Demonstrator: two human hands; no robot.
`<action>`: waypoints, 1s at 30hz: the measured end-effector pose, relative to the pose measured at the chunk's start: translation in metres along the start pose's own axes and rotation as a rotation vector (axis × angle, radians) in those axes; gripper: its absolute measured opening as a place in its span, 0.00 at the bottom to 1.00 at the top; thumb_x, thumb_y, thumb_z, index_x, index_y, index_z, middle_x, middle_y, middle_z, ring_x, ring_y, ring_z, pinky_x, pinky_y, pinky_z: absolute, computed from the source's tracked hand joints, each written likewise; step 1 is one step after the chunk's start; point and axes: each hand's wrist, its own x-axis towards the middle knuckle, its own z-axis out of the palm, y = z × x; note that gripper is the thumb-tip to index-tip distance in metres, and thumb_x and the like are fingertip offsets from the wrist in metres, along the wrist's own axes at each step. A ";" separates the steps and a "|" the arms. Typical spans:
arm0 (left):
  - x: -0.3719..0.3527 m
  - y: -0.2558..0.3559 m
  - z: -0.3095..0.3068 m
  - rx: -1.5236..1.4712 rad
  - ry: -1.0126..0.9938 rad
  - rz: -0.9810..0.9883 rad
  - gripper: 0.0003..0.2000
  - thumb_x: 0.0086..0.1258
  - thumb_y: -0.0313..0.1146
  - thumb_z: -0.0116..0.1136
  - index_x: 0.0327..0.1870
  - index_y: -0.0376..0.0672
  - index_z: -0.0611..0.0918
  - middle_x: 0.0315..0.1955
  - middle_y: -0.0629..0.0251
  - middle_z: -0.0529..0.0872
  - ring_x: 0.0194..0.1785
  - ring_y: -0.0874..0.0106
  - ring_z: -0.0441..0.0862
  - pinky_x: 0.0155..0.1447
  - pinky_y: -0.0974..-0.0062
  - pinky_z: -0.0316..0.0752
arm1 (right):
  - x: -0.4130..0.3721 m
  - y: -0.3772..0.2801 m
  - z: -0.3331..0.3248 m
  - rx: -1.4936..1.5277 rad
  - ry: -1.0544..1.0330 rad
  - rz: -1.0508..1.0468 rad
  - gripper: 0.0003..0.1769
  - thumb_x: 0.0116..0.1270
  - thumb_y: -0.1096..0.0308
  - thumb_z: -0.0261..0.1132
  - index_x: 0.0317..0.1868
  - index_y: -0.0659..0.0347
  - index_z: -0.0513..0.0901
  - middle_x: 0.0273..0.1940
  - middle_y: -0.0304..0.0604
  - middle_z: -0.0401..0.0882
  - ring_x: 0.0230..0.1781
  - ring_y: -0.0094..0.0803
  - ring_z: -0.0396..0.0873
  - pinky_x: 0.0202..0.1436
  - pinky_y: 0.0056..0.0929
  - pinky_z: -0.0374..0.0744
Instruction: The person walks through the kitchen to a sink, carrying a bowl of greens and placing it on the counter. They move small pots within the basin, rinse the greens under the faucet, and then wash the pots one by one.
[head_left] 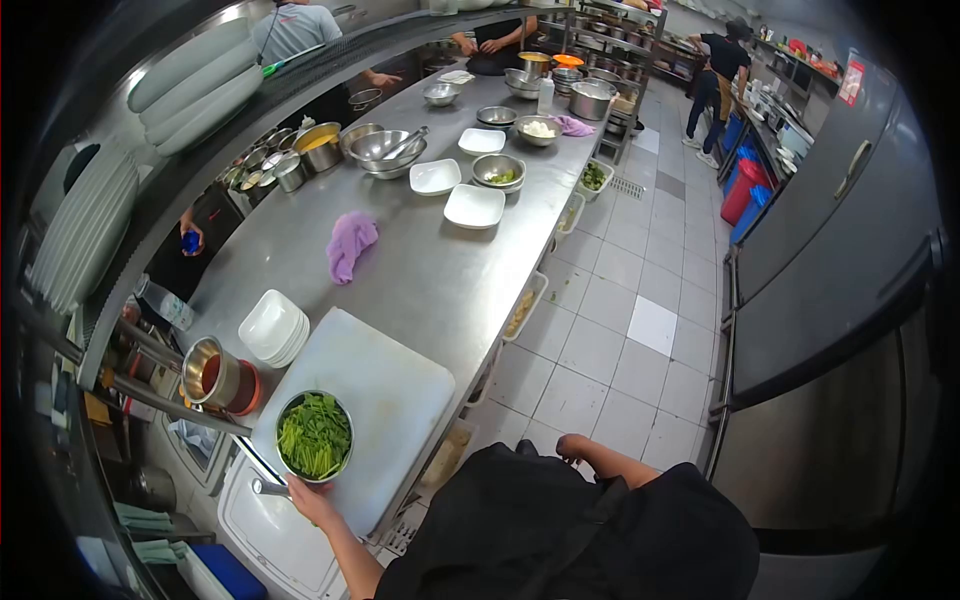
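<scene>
A metal bowl full of chopped green leaves and stems [315, 436] stands on the left part of a white cutting board [392, 385]. My left hand [312, 500] is at the near rim of this bowl, its fingers partly hidden against the side. Beside it, a metal handle [268, 487] sticks out at the board's edge. Away from the table, my right hand [574, 448] hangs over the tiled floor with its fingers curled; whether anything is in them is too small to tell. Stacked white square dishes [274, 327] sit just behind the board.
On the steel table [420, 270] are a purple cloth [352, 245], white dishes [474, 206], metal bowls [387, 150] and a pot of red sauce [212, 374]. A fridge [830, 250] stands right. Other people work behind the shelf, at the far end and at the back right.
</scene>
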 end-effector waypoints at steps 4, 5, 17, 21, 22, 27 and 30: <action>-0.001 -0.001 -0.002 -0.022 -0.021 -0.001 0.21 0.74 0.49 0.41 0.46 0.37 0.74 0.33 0.63 0.81 0.29 0.74 0.79 0.24 0.81 0.73 | -0.010 -0.007 -0.006 -0.016 0.004 -0.013 0.16 0.60 0.65 0.51 0.42 0.63 0.81 0.38 0.47 0.83 0.31 0.38 0.83 0.32 0.37 0.82; -0.002 -0.001 -0.001 -0.021 -0.026 0.010 0.21 0.74 0.49 0.41 0.47 0.37 0.74 0.33 0.63 0.81 0.29 0.74 0.79 0.24 0.81 0.73 | -0.013 -0.009 -0.007 -0.011 -0.005 -0.013 0.17 0.60 0.65 0.50 0.44 0.62 0.79 0.40 0.47 0.83 0.33 0.37 0.83 0.33 0.38 0.83; 0.003 -0.005 -0.005 -0.026 -0.043 -0.003 0.21 0.74 0.48 0.41 0.49 0.36 0.73 0.36 0.62 0.81 0.30 0.74 0.80 0.24 0.81 0.73 | -0.015 -0.012 -0.008 0.001 -0.018 0.021 0.17 0.60 0.64 0.51 0.46 0.58 0.78 0.40 0.45 0.83 0.32 0.35 0.84 0.32 0.37 0.83; 0.003 -0.005 -0.004 -0.026 -0.037 -0.012 0.21 0.74 0.48 0.41 0.49 0.36 0.74 0.35 0.62 0.81 0.30 0.74 0.79 0.24 0.81 0.73 | -0.012 -0.011 -0.008 -0.001 -0.017 0.020 0.16 0.60 0.64 0.51 0.45 0.59 0.79 0.39 0.45 0.83 0.32 0.35 0.83 0.32 0.38 0.83; 0.003 -0.005 -0.004 -0.026 -0.037 -0.012 0.21 0.74 0.48 0.41 0.49 0.36 0.74 0.35 0.62 0.81 0.30 0.74 0.79 0.24 0.81 0.73 | -0.011 -0.011 -0.008 -0.002 -0.018 0.021 0.16 0.60 0.64 0.51 0.45 0.59 0.79 0.39 0.45 0.83 0.32 0.35 0.83 0.32 0.38 0.83; 0.002 -0.004 -0.004 -0.023 -0.044 -0.008 0.21 0.74 0.48 0.41 0.49 0.36 0.74 0.35 0.63 0.81 0.29 0.75 0.79 0.24 0.81 0.73 | -0.011 -0.010 -0.009 -0.001 -0.002 0.010 0.16 0.60 0.65 0.50 0.43 0.61 0.79 0.38 0.45 0.83 0.31 0.35 0.83 0.31 0.38 0.83; 0.001 -0.003 -0.002 -0.038 -0.041 0.014 0.21 0.74 0.47 0.41 0.48 0.36 0.74 0.35 0.62 0.81 0.30 0.74 0.79 0.23 0.81 0.72 | -0.005 -0.008 -0.009 -0.022 -0.027 -0.004 0.16 0.61 0.65 0.49 0.43 0.62 0.79 0.38 0.46 0.83 0.31 0.36 0.83 0.31 0.38 0.83</action>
